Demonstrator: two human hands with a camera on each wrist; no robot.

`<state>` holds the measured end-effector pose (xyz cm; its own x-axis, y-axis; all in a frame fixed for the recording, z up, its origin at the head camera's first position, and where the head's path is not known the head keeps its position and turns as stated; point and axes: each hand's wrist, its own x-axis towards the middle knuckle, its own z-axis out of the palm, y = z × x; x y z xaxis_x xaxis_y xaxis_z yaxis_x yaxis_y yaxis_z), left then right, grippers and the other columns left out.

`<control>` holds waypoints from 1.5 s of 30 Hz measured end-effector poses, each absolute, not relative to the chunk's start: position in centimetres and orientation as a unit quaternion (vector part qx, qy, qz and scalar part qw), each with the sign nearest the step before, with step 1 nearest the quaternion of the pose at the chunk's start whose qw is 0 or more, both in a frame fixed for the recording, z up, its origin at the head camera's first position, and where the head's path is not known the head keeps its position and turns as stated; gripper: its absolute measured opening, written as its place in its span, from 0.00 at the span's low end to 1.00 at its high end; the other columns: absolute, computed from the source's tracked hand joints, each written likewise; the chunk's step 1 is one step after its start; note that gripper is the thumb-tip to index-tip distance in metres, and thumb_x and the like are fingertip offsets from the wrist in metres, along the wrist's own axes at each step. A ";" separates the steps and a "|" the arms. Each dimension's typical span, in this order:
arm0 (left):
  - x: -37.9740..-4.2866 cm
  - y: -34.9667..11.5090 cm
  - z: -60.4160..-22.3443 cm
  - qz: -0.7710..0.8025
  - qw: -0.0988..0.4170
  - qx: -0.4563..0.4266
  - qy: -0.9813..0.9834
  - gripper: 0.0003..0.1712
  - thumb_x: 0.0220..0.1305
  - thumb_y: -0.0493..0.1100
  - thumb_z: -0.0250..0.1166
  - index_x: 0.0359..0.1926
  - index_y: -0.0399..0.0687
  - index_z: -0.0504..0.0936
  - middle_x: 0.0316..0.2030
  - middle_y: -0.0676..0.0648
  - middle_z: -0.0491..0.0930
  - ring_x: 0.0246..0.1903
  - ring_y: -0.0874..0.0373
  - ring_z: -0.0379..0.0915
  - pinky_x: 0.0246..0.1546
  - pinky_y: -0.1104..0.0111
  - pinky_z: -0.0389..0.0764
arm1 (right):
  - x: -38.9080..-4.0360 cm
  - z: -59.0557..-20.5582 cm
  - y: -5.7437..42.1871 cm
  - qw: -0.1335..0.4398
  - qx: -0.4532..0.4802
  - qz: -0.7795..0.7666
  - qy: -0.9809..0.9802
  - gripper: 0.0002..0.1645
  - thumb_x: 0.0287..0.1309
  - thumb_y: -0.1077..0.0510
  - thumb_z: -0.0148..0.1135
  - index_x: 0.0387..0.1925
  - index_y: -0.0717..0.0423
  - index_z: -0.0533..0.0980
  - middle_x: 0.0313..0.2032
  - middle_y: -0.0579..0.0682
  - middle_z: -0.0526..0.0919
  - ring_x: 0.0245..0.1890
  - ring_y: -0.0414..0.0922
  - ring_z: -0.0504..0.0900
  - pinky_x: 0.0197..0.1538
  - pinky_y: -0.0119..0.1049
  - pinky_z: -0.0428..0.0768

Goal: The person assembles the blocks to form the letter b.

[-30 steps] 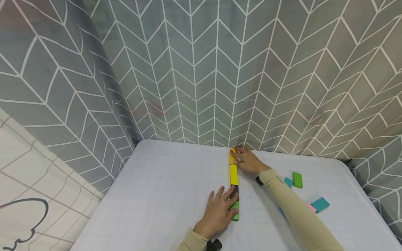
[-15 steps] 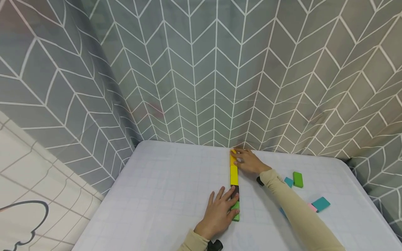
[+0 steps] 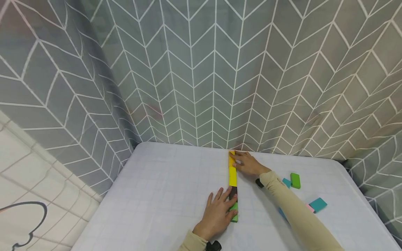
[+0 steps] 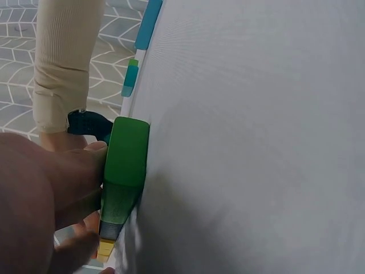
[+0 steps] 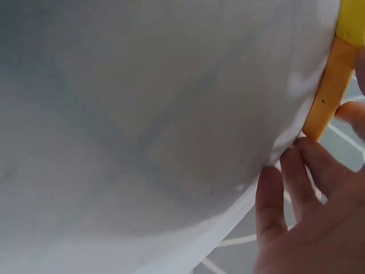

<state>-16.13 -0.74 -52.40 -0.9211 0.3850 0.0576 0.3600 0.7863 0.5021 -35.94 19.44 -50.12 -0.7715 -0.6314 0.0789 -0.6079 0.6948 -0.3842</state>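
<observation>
A straight row of flat rectangular blocks runs away across the white table. From the near end it goes green block (image 3: 233, 216), black block (image 3: 233, 194), yellow block (image 3: 232, 176) and orange-yellow block (image 3: 231, 160) by the far edge. My left hand (image 3: 215, 214) lies with spread fingers over the row's left side, fingertips on the black and green blocks. At the far end, my right hand (image 3: 249, 164) touches the orange-yellow block (image 5: 331, 85) from the right, with several extended fingers (image 5: 293, 174) resting by its end on the cloth.
Right of the row lie a loose green block (image 3: 295, 180), a teal block (image 3: 318, 204), a smaller-looking teal piece (image 3: 286, 182) and a pink piece (image 3: 310, 208). The right sleeve (image 3: 296, 212) partly covers a blue one. A patterned curtain (image 3: 201, 87) hangs behind the table.
Both hands keep nearly the same places on the row. The whole head view has shifted slightly; the blocks stay in line.
</observation>
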 end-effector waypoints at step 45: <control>-16.1 -0.9 -52.5 0.291 0.020 0.188 0.938 0.31 0.73 0.56 0.67 0.73 0.58 0.78 0.80 0.44 0.65 0.80 0.38 0.58 0.75 0.30 0.57 | -25.3 -48.4 34.2 -0.074 -0.177 -0.073 0.979 0.25 0.66 0.35 0.70 0.45 0.51 0.89 0.36 0.46 0.90 0.42 0.52 0.83 0.43 0.61 0.78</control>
